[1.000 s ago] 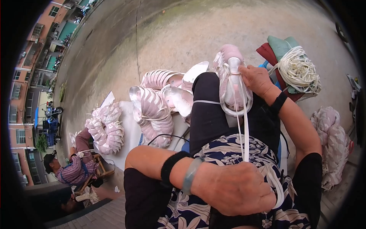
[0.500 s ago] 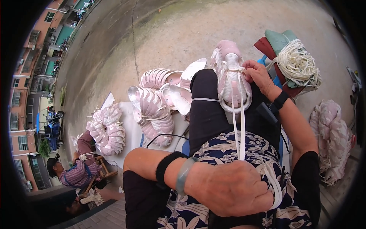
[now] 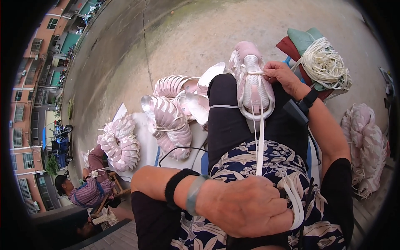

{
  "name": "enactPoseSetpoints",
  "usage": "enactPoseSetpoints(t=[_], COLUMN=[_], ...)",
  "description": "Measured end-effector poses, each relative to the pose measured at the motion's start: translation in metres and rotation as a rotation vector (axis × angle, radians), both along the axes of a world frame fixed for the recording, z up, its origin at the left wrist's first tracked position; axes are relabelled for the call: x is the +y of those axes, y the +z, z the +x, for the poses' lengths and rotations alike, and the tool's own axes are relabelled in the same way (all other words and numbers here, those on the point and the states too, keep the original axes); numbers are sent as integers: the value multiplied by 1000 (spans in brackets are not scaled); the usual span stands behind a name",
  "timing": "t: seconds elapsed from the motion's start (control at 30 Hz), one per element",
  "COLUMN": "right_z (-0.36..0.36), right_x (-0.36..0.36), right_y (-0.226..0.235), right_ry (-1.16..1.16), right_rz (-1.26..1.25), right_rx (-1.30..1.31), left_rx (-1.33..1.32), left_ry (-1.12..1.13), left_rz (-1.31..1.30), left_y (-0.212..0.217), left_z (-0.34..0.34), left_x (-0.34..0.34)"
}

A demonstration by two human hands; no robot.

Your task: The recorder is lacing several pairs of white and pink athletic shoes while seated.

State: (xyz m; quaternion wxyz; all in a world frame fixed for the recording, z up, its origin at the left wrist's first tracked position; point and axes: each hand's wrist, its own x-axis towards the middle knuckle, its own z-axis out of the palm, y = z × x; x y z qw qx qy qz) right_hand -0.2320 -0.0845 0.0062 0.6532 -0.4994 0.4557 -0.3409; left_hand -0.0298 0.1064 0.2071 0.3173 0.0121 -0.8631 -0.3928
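Observation:
A pink and white shoe upper rests on my knee, toe pointing away. My right hand pinches it at the top lace eyelets on its right side. A flat white shoelace runs taut from the shoe down to my left hand, which is closed around the lace low in the picture, over my flowered clothing. More loops of white lace hang beside that hand.
Stacks of pink shoe uppers lie to my left on a white sheet, another pile farther left. A bundle of white laces sits on folded cloth at upper right. Another person sits at lower left. Concrete ground lies ahead.
The shoe and my right hand sit a little higher and farther away than before. My left hand has pulled the lace tighter toward me.

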Motion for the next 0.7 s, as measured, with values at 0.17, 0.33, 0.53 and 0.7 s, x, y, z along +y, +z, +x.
enactPoseSetpoints(t=[0.17, 0.33, 0.53, 0.7], right_z=[-1, 3, 9, 42], right_x=[0, 1, -41, -45], right_y=[0, 15, 27, 38], right_ry=[-118, -90, 18, 159], right_rz=[107, 107, -203, -366], right_rx=[-116, -68, 376, 848], left_rx=[-36, -71, -85, -54], left_ry=[-20, -4, -26, -85], left_rz=[12, 23, 23, 324], left_y=[0, -1, -3, -5], left_z=[2, 3, -10, -16], left_x=[2, 5, 2, -3])
